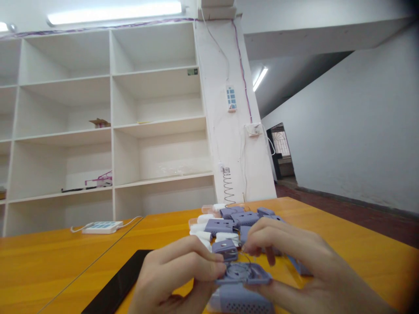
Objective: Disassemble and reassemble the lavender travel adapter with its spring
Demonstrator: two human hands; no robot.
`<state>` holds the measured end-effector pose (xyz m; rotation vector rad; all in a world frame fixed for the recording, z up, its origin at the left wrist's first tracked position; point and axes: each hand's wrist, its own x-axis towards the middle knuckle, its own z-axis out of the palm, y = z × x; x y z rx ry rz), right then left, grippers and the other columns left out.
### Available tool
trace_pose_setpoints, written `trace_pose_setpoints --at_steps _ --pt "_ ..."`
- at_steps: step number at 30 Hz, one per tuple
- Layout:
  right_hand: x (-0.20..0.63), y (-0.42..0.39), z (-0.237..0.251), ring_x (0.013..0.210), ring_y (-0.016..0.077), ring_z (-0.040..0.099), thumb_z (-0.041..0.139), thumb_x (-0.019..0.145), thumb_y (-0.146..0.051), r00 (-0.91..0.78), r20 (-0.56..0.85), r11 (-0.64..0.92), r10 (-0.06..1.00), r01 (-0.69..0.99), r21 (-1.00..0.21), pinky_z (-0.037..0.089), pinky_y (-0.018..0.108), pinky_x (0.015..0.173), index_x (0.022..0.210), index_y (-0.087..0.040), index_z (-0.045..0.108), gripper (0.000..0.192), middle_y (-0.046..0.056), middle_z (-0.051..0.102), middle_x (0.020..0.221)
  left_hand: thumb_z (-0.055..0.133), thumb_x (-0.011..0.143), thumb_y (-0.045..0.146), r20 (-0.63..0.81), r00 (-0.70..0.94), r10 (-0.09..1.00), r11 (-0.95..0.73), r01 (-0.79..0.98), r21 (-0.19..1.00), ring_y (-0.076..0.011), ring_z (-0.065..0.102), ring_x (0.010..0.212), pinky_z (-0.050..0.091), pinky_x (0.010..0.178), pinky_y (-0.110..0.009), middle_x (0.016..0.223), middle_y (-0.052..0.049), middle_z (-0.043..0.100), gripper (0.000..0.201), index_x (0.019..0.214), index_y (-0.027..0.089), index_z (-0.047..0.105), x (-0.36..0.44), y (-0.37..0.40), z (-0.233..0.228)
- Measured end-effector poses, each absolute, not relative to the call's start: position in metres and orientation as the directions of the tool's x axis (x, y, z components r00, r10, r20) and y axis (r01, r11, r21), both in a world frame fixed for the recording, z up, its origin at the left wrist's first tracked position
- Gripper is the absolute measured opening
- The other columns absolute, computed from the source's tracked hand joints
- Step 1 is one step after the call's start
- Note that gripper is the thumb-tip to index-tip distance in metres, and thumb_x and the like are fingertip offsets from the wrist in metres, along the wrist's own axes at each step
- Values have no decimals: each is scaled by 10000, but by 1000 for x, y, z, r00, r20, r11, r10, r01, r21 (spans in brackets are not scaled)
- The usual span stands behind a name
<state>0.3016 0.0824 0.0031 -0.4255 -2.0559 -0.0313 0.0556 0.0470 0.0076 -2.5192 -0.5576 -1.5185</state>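
My left hand (pixel 176 272) and my right hand (pixel 294 266) meet low in the middle over a lilac plastic case (pixel 244 274) with a thin coiled wire inside. The left fingers pinch its left edge. The right thumb lies under its right side while the right fingertips pinch something small above it. A second lilac part (pixel 238 301) with a perforated face lies just beneath the case. Behind the hands sits a pile of lilac cases (pixel 235 218) and white pieces (pixel 204 226) on the orange table (pixel 343 235).
A black phone (pixel 118 283) lies flat on the table left of my left hand. A white power strip (pixel 102 226) sits further back left. White shelving (pixel 111 131) and a pillar (pixel 229 131) with sockets stand behind the table. A doorway opens at the right.
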Motion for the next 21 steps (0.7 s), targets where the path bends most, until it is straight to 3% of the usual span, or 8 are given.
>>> trace_pose_setpoints --at_steps 7,21 --pt "298 108 -9 905 154 669 648 957 -139 -461 864 961 202 265 -83 531 254 789 977 -235 622 102 13 687 961 741 819 3 902 310 300 -898 410 158 -120 734 716 557 659 -171 783 -3 747 191 750 175 693 62 83 -3" --pt "293 124 -17 900 169 692 636 954 -111 -458 874 967 162 251 -47 548 260 784 1012 -223 674 132 31 722 973 730 838 33 875 293 385 -879 407 250 -141 711 749 534 700 -211 796 -8 714 216 698 175 649 63 99 -13"
